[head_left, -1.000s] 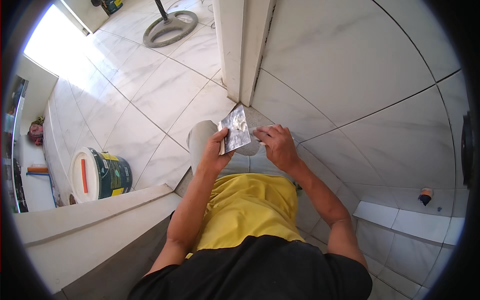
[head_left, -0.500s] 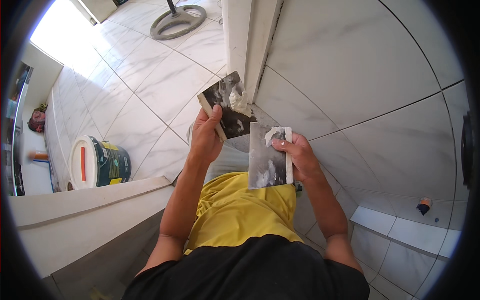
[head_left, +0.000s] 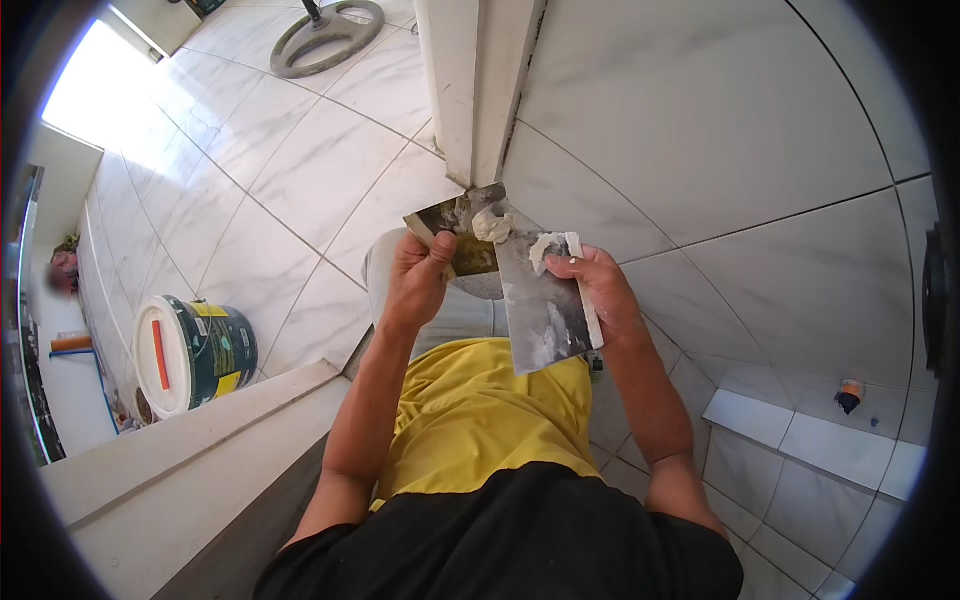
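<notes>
My left hand is closed on a flat, square-bladed filling knife, its thumb on the upper face. A lump of off-white putty sits near this blade's right side. My right hand grips a second, paler filling knife by its light back edge, thumb on the face beside a patch of putty. This second blade overlaps the right side of the first one and reaches the lump. White smears mark both blades.
On the left, a dark green bucket with a white lid carries an orange strip. A white door frame post rises ahead, with tiled wall to its right. A grey ring-shaped base stands farther off. A tiled ledge runs at lower right.
The two knives have come together: the right one now overlaps the left one at the putty lump. The left blade has lowered and tilted. The whole view has shifted slightly.
</notes>
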